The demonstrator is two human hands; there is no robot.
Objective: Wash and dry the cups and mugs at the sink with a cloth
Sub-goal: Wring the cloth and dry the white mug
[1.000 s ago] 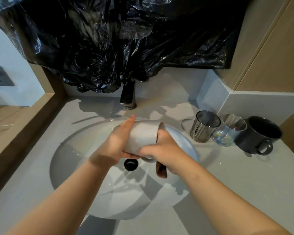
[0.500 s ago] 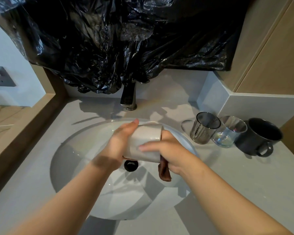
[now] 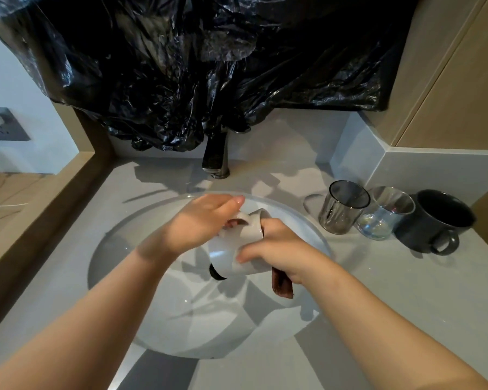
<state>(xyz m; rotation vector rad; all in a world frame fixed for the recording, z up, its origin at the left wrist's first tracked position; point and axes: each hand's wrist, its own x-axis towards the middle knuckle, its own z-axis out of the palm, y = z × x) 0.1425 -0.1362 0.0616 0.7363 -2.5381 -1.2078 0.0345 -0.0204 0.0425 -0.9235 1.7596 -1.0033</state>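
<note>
Over the sink basin (image 3: 119, 249), 2 hands hold a white mug (image 3: 237, 257) tipped on its side, above the drain. The left hand (image 3: 203, 223) curls its fingers over the mug by the handle. The right hand (image 3: 276, 249) grips a brown cloth (image 3: 282, 285), thumb pressed on the mug's side. On the counter to the right stand a smoked glass (image 3: 341, 212), a clear glass (image 3: 383, 220) and a dark mug (image 3: 434, 220).

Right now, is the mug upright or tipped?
Tipped: the mug lies sideways over the sink, handle up, mouth toward the right hand, left hand gripping it.
</note>
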